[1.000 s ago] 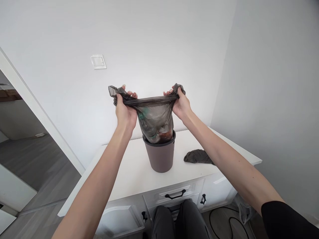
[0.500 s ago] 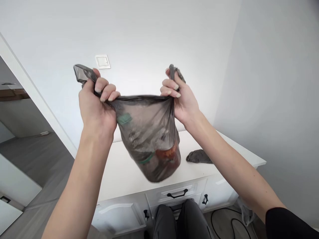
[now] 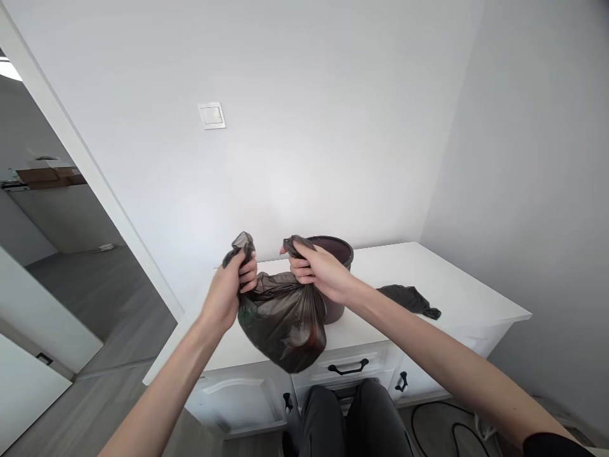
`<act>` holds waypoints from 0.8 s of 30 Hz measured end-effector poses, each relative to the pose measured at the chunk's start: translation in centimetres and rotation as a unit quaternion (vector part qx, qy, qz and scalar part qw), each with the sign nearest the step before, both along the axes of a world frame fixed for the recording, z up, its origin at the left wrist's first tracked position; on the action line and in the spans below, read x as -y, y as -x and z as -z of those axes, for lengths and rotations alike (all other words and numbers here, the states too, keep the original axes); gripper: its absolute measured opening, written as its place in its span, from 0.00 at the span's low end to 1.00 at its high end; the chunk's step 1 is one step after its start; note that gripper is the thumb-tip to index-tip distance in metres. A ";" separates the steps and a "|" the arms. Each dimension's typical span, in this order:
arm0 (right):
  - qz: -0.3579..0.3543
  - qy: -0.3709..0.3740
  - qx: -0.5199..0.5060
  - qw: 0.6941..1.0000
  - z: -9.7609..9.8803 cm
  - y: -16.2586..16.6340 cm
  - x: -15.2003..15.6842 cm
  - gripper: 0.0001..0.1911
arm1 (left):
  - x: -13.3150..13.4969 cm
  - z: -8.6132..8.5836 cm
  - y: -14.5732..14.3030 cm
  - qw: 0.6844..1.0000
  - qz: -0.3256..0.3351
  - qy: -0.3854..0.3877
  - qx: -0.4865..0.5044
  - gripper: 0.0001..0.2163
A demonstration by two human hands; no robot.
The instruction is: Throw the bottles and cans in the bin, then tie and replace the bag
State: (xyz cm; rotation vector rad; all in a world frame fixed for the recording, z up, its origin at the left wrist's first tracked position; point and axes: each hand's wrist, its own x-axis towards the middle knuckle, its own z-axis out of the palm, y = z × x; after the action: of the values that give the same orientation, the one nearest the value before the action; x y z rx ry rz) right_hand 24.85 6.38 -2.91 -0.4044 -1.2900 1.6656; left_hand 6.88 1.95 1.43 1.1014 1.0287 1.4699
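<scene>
A full, dark translucent rubbish bag hangs in the air in front of a white cabinet. My left hand grips the bag's left top corner and my right hand grips its right top corner, the two hands close together. Behind my right hand a small brown bin stands on the white cabinet top with no bag in it. The bag's lower part hangs before the drawer front.
A crumpled dark bag lies on the cabinet top to the right of the bin. Drawers with black handles face me above my knees. A light switch is on the wall. A doorway opens at left; a cable lies on the floor at lower right.
The bag came up out of the bin, then moved down and toward me. My hands, first held wide apart and high, have drawn together and lowered, closing the bag's mouth.
</scene>
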 end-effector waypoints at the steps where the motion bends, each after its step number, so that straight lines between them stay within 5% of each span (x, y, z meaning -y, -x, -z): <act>1: 0.012 -0.016 0.022 1.000 0.5 0.6 -0.1 0.20 | -0.2 0.8 0.0 1.000 -0.007 -0.009 -0.023 0.10; 4: 0.048 -0.070 0.094 0.992 2.1 1.9 -0.7 0.21 | -0.8 3.0 0.1 0.994 -0.029 -0.032 -0.100 0.06; 9: 0.068 -0.150 0.152 0.975 3.7 2.9 -1.2 0.18 | -1.5 5.1 0.5 0.983 0.011 -0.009 -0.182 0.22; 16: -0.033 0.000 0.139 0.990 3.4 1.6 -0.4 0.20 | -0.8 6.5 0.3 0.981 0.044 -0.014 -0.187 0.23; 24: -0.090 0.027 0.088 0.992 3.7 0.5 -0.2 0.23 | -1.9 8.4 -0.6 0.978 -0.020 0.006 -0.209 0.21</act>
State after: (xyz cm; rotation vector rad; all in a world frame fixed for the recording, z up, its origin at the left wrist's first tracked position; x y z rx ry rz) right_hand 24.35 6.55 -6.58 -0.4874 -1.4481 1.8533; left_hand 7.45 3.82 -6.96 1.4256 1.3524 1.2859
